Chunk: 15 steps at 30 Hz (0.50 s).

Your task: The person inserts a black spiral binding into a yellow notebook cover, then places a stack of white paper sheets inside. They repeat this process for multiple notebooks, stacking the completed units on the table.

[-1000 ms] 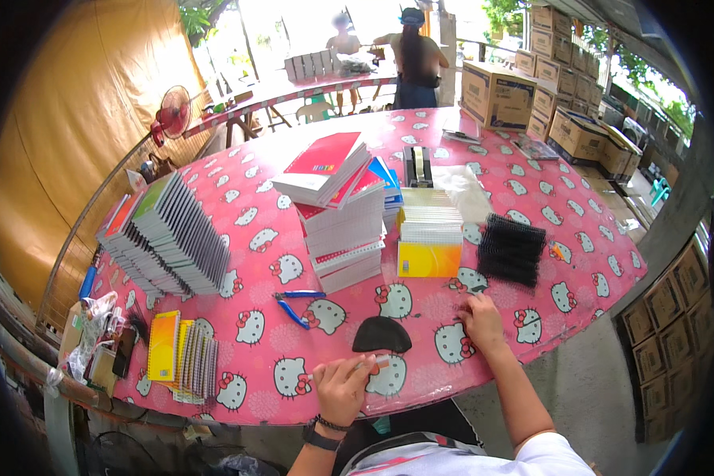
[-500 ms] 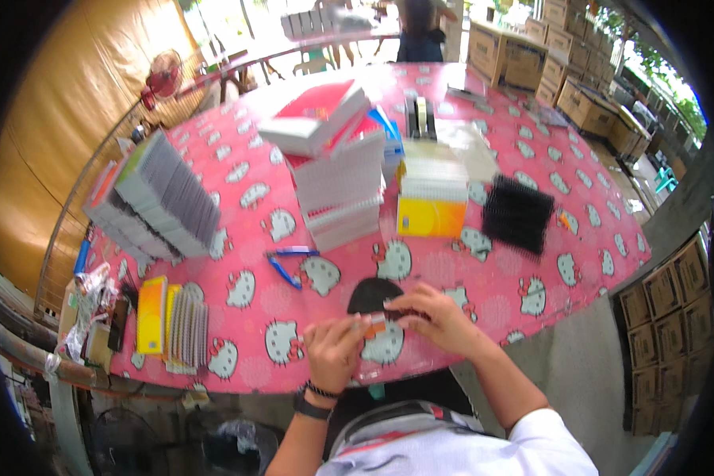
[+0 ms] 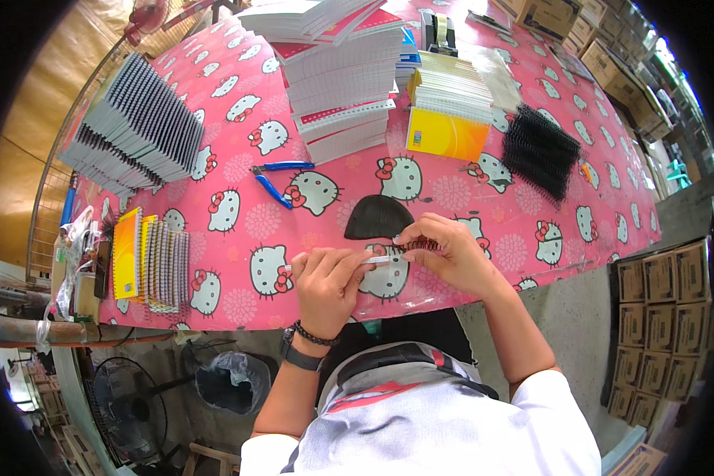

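Observation:
My left hand (image 3: 325, 279) is closed round a thin notebook (image 3: 379, 259), turned so that its white page edge shows. My right hand (image 3: 446, 252) pinches a dark spiral binding coil (image 3: 425, 244), whose end meets the notebook's edge; whether it has entered the holes is too small to tell. Just beyond both hands lies a black half-round pad (image 3: 378, 218) on the table. Blue-handled cutting pliers (image 3: 282, 178) rest farther left, their handles spread.
Tall stacks of unbound notebooks (image 3: 341, 95) stand ahead, with yellow notebooks (image 3: 448, 135) beside them. Black coils (image 3: 541, 155) lie at right. Bound notebooks (image 3: 143, 119) and smaller yellow spiral ones (image 3: 155, 258) stand at left. A tape dispenser (image 3: 439, 36) sits behind. The pink tablecloth (image 3: 238, 170) covers the table.
The view has tipped downward, so the table appears higher. The notebook has turned from showing some orange cover to its white edge, and the coil in my right hand shows more clearly.

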Tool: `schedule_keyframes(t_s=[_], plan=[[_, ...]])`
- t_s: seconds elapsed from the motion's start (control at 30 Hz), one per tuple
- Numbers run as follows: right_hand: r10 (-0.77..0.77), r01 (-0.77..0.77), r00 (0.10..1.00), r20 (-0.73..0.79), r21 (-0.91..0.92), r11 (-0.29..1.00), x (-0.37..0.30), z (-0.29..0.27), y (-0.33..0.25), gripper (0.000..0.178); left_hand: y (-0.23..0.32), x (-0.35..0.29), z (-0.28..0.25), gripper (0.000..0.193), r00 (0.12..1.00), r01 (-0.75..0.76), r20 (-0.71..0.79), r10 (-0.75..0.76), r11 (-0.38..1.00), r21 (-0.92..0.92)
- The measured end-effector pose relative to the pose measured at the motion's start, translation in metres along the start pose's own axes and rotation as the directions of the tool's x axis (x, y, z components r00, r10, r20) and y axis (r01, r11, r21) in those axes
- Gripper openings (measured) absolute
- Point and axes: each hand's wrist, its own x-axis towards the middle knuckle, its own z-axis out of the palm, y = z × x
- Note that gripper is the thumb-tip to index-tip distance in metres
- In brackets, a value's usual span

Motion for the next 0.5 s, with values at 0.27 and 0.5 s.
schedule_keyframes(t_s=[0.27,0.5], plan=[[-0.185,0.178,0.983,-0.014,-0.219,0.959,0.0044,0.0035,0.0023,0.023,-0.0002,-0.0003,-0.0009,0.023,1.0,-0.029,0.001,0.029,0.999,-0.027],[-0.22,0.235,0.972,0.086,-0.249,0.939,-0.0006,0.0019,0.0012,0.024,0.0002,-0.0008,-0.0019,0.025,0.999,-0.032,0.004,0.032,0.999,-0.023]])
